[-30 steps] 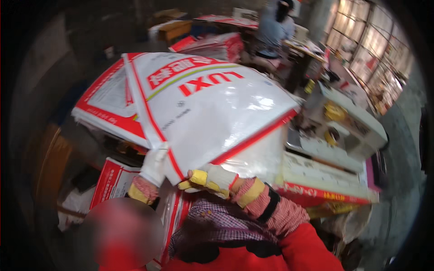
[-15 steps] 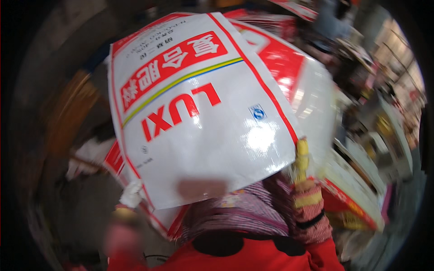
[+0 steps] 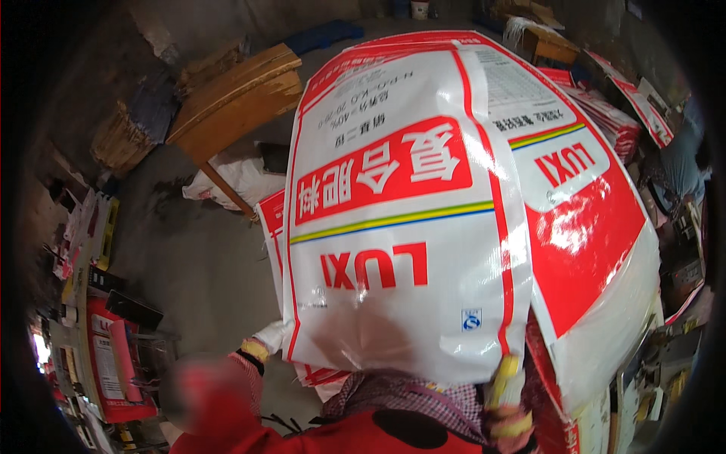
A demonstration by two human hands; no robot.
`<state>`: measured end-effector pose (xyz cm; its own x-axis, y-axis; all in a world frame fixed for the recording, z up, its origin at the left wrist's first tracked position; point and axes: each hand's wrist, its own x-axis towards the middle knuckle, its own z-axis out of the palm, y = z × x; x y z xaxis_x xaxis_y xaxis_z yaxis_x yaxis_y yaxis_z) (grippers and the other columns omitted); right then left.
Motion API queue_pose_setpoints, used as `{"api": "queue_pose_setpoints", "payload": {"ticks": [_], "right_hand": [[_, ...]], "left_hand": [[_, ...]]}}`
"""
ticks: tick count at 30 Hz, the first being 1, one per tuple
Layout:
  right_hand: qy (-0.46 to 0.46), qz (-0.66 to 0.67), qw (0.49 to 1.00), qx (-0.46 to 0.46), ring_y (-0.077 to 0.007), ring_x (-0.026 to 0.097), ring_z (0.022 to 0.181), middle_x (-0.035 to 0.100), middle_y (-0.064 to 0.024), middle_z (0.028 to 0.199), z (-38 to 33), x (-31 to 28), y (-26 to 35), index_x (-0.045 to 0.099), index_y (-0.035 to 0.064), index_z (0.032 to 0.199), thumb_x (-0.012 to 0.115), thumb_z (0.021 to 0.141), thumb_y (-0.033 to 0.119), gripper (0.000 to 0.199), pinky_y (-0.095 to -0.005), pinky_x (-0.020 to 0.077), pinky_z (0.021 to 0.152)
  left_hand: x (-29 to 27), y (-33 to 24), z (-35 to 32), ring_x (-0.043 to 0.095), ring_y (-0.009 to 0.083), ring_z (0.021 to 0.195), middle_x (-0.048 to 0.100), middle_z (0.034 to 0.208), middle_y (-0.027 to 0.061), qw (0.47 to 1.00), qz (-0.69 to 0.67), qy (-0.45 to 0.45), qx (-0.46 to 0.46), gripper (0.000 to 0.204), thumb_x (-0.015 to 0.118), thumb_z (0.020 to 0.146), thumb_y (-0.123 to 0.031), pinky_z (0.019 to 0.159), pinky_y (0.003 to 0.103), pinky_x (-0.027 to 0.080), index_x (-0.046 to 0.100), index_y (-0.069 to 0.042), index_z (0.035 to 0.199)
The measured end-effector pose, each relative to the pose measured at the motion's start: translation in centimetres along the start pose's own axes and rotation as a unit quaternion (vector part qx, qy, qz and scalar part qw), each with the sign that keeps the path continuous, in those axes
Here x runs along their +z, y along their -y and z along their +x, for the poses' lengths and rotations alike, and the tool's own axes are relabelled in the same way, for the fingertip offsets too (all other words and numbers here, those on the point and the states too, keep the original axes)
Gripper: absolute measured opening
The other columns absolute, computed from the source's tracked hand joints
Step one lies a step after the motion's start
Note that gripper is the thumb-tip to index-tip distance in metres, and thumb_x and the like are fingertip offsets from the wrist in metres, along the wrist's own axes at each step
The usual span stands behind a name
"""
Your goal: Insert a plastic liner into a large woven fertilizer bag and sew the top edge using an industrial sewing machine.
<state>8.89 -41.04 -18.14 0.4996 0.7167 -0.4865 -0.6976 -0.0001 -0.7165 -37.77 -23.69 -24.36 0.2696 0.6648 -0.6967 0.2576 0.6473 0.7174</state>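
A flat white plastic sack (image 3: 393, 321) with red borders, large red print and a yellow-blue stripe stretches out in front of me. My left hand (image 3: 272, 338), in a pale glove, is closed on its near left corner. At the near right corner my right hand (image 3: 508, 386), in a white and yellow glove, grips the edge; its fingers are partly hidden. Beneath and to the right lies another sack (image 3: 586, 234), red and white with a glossy surface. More red and white sack edges (image 3: 274, 227) show under the left side.
Left of the sacks stands a wooden table (image 3: 234, 98), with a white bundle (image 3: 234, 181) below it. A stack of sacks (image 3: 605, 121) lies at the far right, near a person in blue (image 3: 681, 163). Cluttered equipment (image 3: 681, 371) lines the right edge.
My view has turned, and the held sack now lies straighter and farther right in the picture. Both hands still hold its near corners. More of the glossy sack beneath shows.
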Motion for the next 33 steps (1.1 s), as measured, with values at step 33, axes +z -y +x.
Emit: {"api": "queue_pose_setpoints", "payload": {"ticks": [33], "right_hand": [[-0.028, -0.072, 0.976, 0.205, -0.0217, 0.054, 0.068, 0.058, -0.0046, 0.079, 15.9, 5.8, -8.3, 0.056, 0.0093, 0.091, 0.061, 0.081, 0.028, 0.022, -0.0333, 0.0444, 0.061]], "left_hand": [[0.7, 7.6, 2.6, 0.057, 0.0378, 0.092, 0.060, 0.100, 0.0191, 0.797, 0.534, -0.254, -0.125, 0.035, 0.043, 0.089, -0.035, 0.079, 0.044, 0.046, 0.058, -0.008, 0.106]]}}
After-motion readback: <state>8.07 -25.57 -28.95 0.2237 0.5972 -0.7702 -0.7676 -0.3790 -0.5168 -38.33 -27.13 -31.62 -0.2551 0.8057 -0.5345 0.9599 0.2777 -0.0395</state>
